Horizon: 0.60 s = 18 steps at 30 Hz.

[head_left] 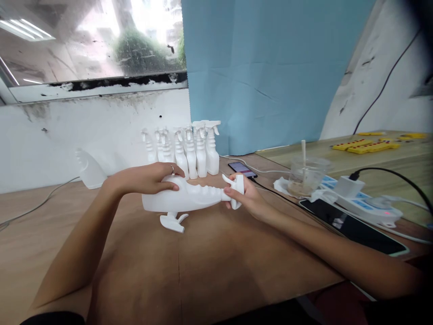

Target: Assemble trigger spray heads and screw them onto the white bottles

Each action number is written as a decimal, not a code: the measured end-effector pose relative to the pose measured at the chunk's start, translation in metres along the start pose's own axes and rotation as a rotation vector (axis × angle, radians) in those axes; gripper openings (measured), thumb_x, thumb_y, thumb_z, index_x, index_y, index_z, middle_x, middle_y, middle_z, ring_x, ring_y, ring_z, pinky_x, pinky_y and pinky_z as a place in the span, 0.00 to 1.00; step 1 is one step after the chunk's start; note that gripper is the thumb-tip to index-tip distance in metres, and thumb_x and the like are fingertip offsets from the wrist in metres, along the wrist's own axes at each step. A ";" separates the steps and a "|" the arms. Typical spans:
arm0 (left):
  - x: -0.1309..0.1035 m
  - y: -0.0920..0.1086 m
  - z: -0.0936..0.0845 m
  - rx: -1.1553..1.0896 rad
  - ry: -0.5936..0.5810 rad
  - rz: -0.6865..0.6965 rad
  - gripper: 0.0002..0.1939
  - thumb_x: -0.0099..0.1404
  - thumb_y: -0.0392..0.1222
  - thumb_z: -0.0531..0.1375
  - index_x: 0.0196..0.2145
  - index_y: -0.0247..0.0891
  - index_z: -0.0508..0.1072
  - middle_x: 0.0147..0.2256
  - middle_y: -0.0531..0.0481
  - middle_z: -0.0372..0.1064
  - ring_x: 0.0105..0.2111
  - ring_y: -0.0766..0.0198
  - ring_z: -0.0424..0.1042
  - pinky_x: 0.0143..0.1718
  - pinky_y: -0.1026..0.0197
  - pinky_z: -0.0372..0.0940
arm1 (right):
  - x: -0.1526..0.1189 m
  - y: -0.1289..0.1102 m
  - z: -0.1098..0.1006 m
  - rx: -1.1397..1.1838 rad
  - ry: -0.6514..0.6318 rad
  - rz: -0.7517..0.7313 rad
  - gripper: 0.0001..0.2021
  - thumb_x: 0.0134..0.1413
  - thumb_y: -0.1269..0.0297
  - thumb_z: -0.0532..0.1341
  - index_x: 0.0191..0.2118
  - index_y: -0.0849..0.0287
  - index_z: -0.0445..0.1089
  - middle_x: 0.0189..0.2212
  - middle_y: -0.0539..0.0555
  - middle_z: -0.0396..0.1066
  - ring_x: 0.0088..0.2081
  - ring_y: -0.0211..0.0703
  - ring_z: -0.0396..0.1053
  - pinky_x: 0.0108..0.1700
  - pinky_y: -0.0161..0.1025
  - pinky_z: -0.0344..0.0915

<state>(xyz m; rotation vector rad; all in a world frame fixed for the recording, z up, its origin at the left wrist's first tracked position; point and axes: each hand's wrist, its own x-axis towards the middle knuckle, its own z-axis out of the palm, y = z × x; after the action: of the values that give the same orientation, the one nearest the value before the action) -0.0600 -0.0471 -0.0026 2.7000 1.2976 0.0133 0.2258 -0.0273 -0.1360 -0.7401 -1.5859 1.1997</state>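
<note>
A white spray bottle (189,198) is held sideways above the table, its neck pointing right. My left hand (155,177), with a ring on one finger, is wrapped over the body near the base. At the neck, my right hand (248,196) grips the white trigger sprayer head (237,187), fingers closed round it. Whether the head is fully seated on the neck I cannot tell. Just below the bottle lies a loose trigger sprayer head (172,221) on the wooden tabletop (209,262).
Several white spray bottles with heads (201,155) stand against the wall. A headless bottle (89,169) stands at the left. To the right are a phone (242,169), a plastic cup (306,176), a power strip (368,205), a dark tablet-like device (352,228) and yellow pieces (372,146).
</note>
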 end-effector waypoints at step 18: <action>0.002 -0.003 0.001 -0.026 -0.048 0.010 0.23 0.68 0.54 0.50 0.57 0.43 0.63 0.55 0.49 0.64 0.52 0.57 0.64 0.47 0.62 0.60 | -0.002 -0.001 0.002 0.038 -0.029 -0.047 0.22 0.48 0.57 0.68 0.40 0.54 0.54 0.26 0.45 0.67 0.23 0.37 0.67 0.27 0.36 0.62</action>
<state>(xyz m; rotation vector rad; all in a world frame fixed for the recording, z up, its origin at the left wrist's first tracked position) -0.0613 -0.0437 -0.0037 2.6681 1.2622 -0.0330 0.2250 -0.0303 -0.1361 -0.6600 -1.5916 1.2076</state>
